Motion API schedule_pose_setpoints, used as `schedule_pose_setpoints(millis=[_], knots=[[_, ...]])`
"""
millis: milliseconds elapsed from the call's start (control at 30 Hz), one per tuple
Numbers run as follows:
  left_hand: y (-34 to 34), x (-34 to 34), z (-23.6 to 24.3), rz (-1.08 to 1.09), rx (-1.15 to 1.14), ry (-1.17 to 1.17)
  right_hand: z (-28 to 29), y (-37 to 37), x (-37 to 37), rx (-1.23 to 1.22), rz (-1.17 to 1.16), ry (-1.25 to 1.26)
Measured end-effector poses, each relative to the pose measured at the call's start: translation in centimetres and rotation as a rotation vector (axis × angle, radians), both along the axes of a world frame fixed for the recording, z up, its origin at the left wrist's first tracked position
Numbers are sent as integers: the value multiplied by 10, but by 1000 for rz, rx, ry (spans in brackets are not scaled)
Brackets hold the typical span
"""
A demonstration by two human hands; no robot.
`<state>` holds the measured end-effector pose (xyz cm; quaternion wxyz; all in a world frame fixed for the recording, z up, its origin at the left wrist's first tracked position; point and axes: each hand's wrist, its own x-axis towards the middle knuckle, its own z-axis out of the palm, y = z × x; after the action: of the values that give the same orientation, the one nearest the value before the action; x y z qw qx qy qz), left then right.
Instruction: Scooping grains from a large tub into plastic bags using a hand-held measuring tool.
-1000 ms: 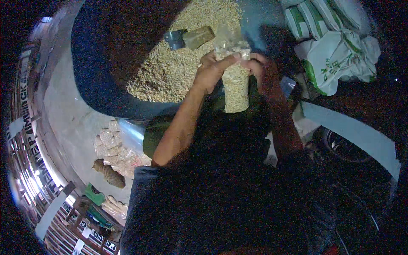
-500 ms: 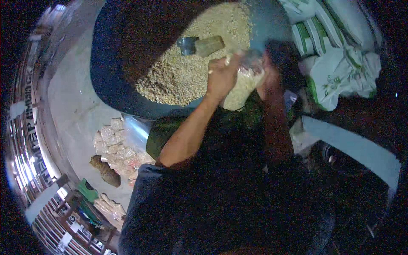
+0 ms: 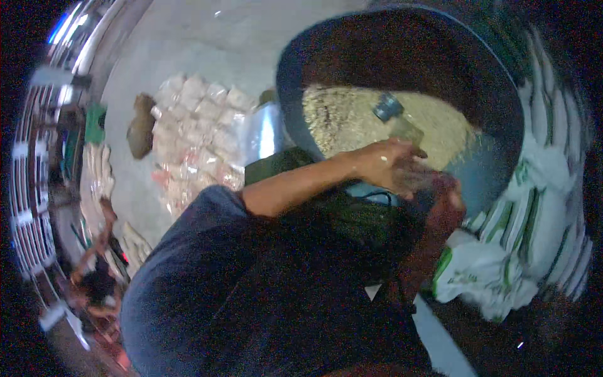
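My left hand (image 3: pixel 392 164) is closed at the top of a plastic bag (image 3: pixel 419 181), which earlier frames show full of pale grain-like material; its body is now mostly hidden. My right hand (image 3: pixel 447 202) is closed on the same bag, in shadow and blurred. Both hands are at the near side of a large dark tub (image 3: pixel 493 157) partly filled with pale loose material (image 3: pixel 342 119). A dark cylindrical piece (image 3: pixel 387 105) and a yellowish block (image 3: pixel 409 130) lie on that material, just beyond my left hand.
Left of the tub lie many filled plastic bags (image 3: pixel 201 113), a shiny plastic sheet (image 3: pixel 267 135), a tabby cat (image 3: pixel 141 129) and a green object (image 3: pixel 95 122). Another person's arm (image 3: pixel 94 248) shows at lower left. White-and-green sacks (image 3: pixel 477 270) are piled at the right.
The view has turned sharply, putting the tub to the right and bringing another person into the lower left. My hands have shifted right and downward with the bag, whose body is now hidden.
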<state>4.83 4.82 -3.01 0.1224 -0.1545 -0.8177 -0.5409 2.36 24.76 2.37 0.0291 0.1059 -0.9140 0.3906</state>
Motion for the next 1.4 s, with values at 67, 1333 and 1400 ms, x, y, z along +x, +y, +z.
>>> schedule_pose_setpoints(millis=[67,1333,1400], knots=[[-10,-3,-28,18,96,145,-11,-27,-6,68,45,-136],[-242,242,-99,714,1108,-874,-59,-153,-30,-22,600,-183],[-232,247,-110,679,1090,-821,-49,-192,-8,-201,813,-484]])
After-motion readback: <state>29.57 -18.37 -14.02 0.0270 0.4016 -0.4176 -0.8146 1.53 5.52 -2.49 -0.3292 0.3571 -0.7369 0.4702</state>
